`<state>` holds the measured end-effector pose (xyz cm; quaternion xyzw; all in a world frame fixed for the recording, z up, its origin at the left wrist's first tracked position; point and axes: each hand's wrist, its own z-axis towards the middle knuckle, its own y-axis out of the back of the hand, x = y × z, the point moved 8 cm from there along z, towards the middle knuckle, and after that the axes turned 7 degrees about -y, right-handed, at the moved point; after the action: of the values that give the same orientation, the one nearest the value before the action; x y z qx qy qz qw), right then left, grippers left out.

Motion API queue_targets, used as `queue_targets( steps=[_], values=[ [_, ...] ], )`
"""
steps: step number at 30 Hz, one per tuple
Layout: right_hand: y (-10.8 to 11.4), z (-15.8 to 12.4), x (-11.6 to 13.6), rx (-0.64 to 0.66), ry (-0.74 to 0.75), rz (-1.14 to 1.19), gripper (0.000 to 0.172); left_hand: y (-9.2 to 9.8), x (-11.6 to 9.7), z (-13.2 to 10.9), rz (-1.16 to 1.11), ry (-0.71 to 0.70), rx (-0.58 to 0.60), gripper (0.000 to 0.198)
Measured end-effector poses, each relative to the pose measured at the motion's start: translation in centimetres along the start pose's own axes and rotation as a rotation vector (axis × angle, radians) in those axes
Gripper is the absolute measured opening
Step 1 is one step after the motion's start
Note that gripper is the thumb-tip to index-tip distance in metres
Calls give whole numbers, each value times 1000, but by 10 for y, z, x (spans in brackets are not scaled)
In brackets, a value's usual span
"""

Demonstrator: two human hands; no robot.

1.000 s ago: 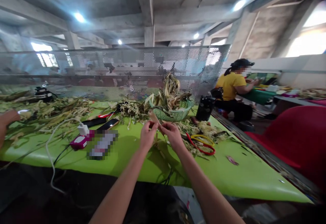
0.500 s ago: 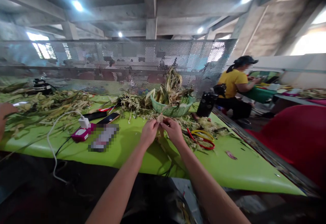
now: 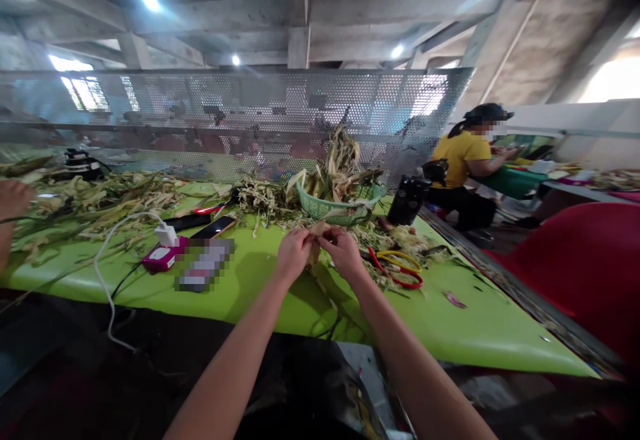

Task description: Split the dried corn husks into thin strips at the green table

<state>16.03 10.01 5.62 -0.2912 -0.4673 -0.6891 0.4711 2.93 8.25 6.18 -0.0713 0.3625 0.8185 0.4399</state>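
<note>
Left hand: Our left hand [image 3: 294, 255] is pinching a tan husk strip [image 3: 318, 228] between thumb and fingers.
Right hand: Our right hand [image 3: 345, 253] is pinching the same piece from the opposite side, its fingertips sitting just beside those of the left.
Strip position: We are holding it above the green worktop [image 3: 245, 293], in front of the basket; part is showing over the fingertips.
Basket [image 3: 327, 211]: It is standing beyond both hands and carrying a heap of dried husks [image 3: 343, 157].
Scissors [image 3: 403, 270]: Their red and yellow handles are lying to the right of our right hand, beside plant scraps.
Power block [image 3: 159, 257]: It is resting left of our hands, carrying a white charger [image 3: 166, 235]; a phone [image 3: 214, 228] is lying near it.
Co-worker [image 3: 460, 160]: A person in yellow is sitting beyond the worktop, right.
</note>
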Motion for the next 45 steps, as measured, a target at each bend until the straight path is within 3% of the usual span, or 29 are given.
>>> queue_targets(
  steps=[7,18,45],
  values=[
    [1,-3,6,12,8,3,21,2,6,-3,-125,107,-8,23],
    [3,-8,13,-82,-1,-92,15,9,-19,0,121,-112,-69,19],
    [6,-13,11,-175,41,-32,12,10,-31,-3,195,-179,-109,26]
  ],
)
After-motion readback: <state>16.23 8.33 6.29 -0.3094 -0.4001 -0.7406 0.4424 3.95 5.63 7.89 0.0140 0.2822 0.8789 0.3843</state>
